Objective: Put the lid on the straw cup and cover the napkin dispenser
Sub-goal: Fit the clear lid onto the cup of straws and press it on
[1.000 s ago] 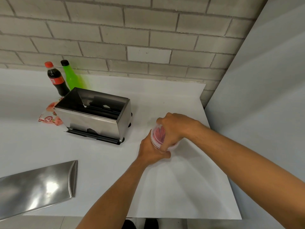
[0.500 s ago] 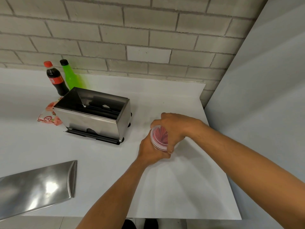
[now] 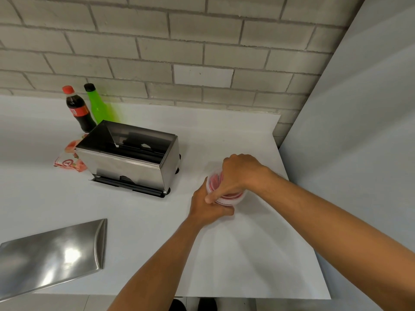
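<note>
The person is standing at the white bench point(image 3: 235, 254) with both hands working on the straw cup point(image 3: 226, 197), which is sitting near the bench's right edge, to the right of the open napkin dispenser point(image 3: 130, 162). The left hand point(image 3: 207, 208) is wrapping the cup's side low down, steadying it; the right hand point(image 3: 238, 176) is closing over the top, pressing on what looks like the clear lid point(image 3: 212, 182), though the palm is hiding most of it. I cannot tell whether the rim is seated all the way round. Doing this well, I would say, means pushing straight down and evenly around the edge while the lower hand is bracing the cup upright. The dispenser's steel cover point(image 3: 54, 254) is lying well apart at the front left, untouched.
</note>
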A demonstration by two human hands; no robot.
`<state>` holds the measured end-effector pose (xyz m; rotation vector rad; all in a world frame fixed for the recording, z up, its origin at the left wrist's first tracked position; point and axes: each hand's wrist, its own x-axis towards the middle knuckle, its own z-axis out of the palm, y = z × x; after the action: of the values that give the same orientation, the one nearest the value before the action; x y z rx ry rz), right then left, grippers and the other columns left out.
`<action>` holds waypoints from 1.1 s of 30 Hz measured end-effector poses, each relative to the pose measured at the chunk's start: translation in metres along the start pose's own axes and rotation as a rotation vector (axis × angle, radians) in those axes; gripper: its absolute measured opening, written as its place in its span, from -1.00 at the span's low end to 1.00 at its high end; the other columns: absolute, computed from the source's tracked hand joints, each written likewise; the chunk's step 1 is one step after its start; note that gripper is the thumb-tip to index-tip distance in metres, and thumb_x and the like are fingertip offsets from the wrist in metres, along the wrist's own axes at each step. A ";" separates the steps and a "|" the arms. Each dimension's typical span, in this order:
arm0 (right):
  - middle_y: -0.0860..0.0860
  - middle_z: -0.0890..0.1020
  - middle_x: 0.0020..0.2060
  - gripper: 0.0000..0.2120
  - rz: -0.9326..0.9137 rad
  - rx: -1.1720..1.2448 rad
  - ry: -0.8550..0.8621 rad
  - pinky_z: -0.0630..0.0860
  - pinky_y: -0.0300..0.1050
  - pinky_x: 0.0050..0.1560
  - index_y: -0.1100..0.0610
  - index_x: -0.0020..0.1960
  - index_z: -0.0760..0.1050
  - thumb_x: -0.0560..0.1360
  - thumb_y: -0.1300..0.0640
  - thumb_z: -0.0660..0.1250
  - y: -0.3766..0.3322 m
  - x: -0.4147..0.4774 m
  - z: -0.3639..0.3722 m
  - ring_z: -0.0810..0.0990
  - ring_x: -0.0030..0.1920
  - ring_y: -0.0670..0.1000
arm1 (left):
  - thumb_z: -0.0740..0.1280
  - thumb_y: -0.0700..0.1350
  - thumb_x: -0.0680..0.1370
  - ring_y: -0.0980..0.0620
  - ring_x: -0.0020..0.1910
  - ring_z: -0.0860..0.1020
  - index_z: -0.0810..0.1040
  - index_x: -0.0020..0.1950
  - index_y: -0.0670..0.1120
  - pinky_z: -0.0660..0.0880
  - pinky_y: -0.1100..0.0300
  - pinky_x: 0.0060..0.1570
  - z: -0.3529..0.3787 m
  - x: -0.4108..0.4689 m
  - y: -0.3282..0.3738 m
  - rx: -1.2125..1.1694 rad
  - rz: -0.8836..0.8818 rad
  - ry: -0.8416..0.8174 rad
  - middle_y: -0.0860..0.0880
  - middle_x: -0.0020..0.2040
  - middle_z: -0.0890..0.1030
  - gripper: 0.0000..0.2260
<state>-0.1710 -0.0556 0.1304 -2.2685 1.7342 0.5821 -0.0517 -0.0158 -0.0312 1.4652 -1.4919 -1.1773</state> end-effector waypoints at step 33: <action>-0.20 0.47 0.19 0.13 -0.301 0.043 0.057 0.46 -0.10 -0.01 -0.30 0.54 0.24 0.00 -0.50 0.47 -0.025 -0.019 -0.013 0.44 0.20 -0.06 | 0.78 0.02 0.19 0.06 0.41 0.50 0.19 0.63 0.13 0.51 0.08 0.34 -0.036 -0.028 0.016 0.065 -0.014 -0.090 0.09 0.46 0.51 0.16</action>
<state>-0.1490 -0.0373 0.1493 -2.4710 1.3730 0.4175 -0.0208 0.0066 -0.0017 1.4851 -1.5967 -1.2282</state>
